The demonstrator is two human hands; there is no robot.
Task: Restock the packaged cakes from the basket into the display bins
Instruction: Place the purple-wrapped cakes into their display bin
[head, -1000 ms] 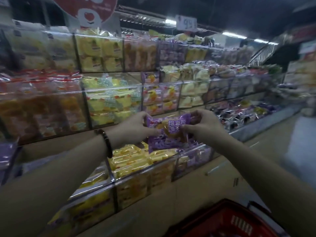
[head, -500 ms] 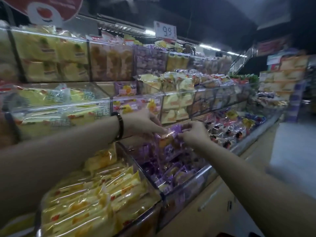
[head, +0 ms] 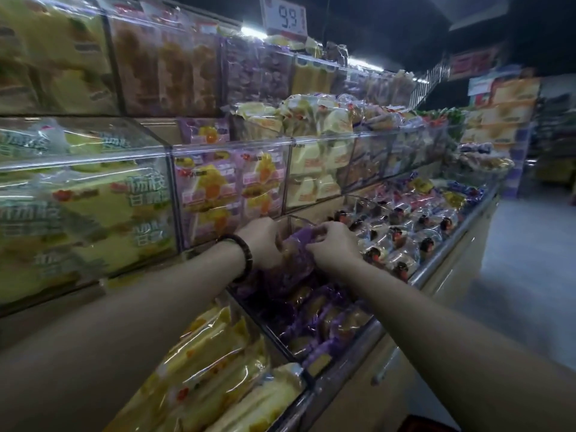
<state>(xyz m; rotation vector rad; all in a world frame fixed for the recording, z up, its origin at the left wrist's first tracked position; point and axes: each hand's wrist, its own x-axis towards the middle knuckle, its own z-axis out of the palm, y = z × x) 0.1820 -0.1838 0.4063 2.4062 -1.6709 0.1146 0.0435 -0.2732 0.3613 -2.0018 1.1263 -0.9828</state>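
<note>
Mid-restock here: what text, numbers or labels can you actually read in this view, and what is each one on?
"9.9": on the white hanging price sign at the top.
"杨枝甘露", apparently: on the yellow-green packs at left.
Too blurred to read: the red banner at far right, the pink-purple packs at centre, and the purple cake packet gripped by the left hand and right hand.

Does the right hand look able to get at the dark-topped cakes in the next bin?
Probably, once freed: the right hand is just beside the dark-topped cakes, which lie uncovered, but its grip is taken up by the purple pack.
</note>
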